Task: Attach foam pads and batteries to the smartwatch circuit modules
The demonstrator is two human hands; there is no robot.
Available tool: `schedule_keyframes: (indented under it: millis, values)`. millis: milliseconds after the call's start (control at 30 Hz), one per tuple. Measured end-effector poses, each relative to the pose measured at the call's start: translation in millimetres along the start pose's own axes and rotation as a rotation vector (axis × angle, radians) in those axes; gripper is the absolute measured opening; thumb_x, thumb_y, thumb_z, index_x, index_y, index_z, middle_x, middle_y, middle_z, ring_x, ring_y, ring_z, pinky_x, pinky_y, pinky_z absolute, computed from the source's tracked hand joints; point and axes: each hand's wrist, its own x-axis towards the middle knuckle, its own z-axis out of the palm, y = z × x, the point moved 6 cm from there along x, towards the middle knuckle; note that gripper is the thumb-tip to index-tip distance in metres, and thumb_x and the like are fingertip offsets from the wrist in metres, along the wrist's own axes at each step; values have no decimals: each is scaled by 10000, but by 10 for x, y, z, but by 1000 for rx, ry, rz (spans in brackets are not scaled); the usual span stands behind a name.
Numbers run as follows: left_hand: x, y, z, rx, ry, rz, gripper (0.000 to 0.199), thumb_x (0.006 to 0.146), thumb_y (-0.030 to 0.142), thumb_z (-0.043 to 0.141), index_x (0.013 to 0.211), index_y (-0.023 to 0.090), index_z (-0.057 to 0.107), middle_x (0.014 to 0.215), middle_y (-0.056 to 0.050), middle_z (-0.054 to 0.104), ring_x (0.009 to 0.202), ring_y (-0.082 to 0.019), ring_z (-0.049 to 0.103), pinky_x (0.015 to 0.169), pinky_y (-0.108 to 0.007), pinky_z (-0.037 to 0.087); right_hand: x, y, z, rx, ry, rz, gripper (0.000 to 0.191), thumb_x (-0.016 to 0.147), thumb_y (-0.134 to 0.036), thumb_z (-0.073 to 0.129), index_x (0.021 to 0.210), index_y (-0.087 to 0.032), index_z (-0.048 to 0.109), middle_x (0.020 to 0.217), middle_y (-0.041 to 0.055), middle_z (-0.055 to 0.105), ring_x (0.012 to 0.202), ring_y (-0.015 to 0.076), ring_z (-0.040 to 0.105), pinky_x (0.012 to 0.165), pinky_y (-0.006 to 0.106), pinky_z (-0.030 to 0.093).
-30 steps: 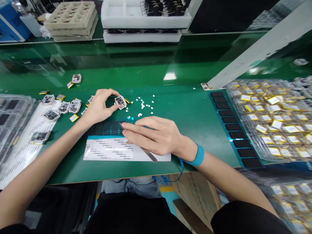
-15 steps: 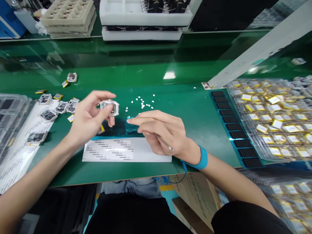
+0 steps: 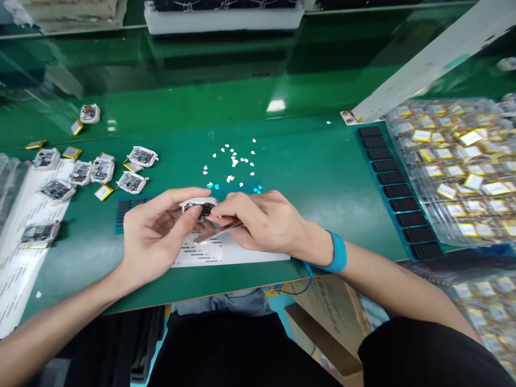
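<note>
My left hand (image 3: pixel 155 236) is closed around a small white device housing (image 3: pixel 199 203) with an exposed circuit board, thumb across its face. The fingertips of my right hand (image 3: pixel 264 220) press at the right side of that board; whatever is pinched there is too small to make out. Held across the same hand is a slim metal tool (image 3: pixel 215 233), probably tweezers, pointing left below the housing. Under both hands lies a printed white sheet (image 3: pixel 242 257). Small white stickers (image 3: pixel 234 160) are scattered beyond them, with a few blue pieces (image 3: pixel 258 189) nearer.
On the left, several open housings (image 3: pixel 102 169) lie with yellow-edged batteries (image 3: pixel 104 192). A dark-striped strip (image 3: pixel 121 215) sits beside my left hand. To the right are a row of black pads (image 3: pixel 397 191) and a clear tray (image 3: pixel 407 134) of batteries. A blue wrist strap (image 3: pixel 337 252) trails a cord.
My right hand has come onto the housing, its fingers now at the board. The housing has moved slightly right and down. The metal tool now points left, and the camera view has tilted downward.
</note>
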Motion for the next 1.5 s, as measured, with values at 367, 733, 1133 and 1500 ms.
schedule_keyframes:
  millis: [367, 733, 1133, 1500]
  values:
    - [-9, -59, 36, -120, -17, -107, 156, 850, 333, 752, 946, 225, 695, 841, -23, 779, 730, -209, 765, 592, -300, 664, -21, 38, 5, -37, 73, 61, 38, 977, -201, 571, 999, -200, 602, 776, -95, 714, 593, 24, 602, 464, 214, 342]
    - [-63, -72, 43, -74, 35, 29, 109, 851, 230, 746, 879, 214, 641, 756, 2, 771, 646, -184, 763, 530, -226, 631, 16, 54, -8, 52, -67, 114, 59, 956, -185, 558, 972, -191, 614, 763, -91, 701, 595, 40, 615, 464, 218, 341]
    - [-63, 3, 53, -119, 46, 53, 104, 860, 108, 687, 931, 181, 709, 688, 9, 753, 528, -184, 735, 487, -237, 646, 87, 173, -25, 472, -100, 99, 167, 1012, -136, 498, 1035, -101, 659, 960, 52, 684, 846, 93, 644, 732, 213, 526]
    - [-44, -236, 73, -386, -187, -194, 121, 906, 213, 684, 1005, 235, 749, 639, 5, 719, 478, -213, 715, 466, -306, 631, 33, 132, -85, 156, 81, 65, 269, 923, -14, 558, 1063, -196, 699, 990, -50, 748, 773, 13, 674, 477, 150, 377]
